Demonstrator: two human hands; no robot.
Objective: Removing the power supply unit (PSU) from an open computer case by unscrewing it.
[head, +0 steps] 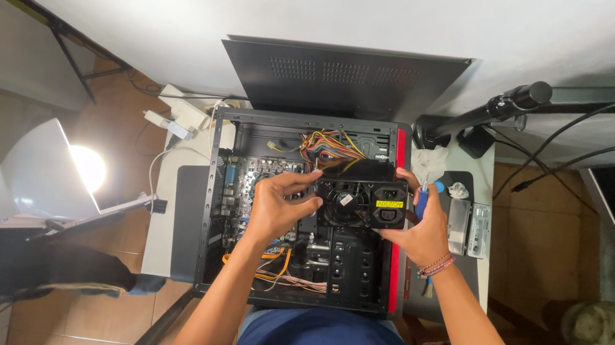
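left hand [279, 205], right hand [421, 231] | fingers clamped on one power supply [359, 200] (above one open case [212, 206])

A home repair corner: tiled floor [104, 305], bright desk lamp [31, 180], opened computer case [302, 205] on a small table [167, 207].

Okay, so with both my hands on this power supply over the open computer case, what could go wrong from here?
The power supply sits above the motherboard; if your left hand or right hand slips, it could drop onto the board. Its wire bundle stays attached and might snag or tug inside the case. The blue screwdriver pinched in your right hand may weaken that grip.
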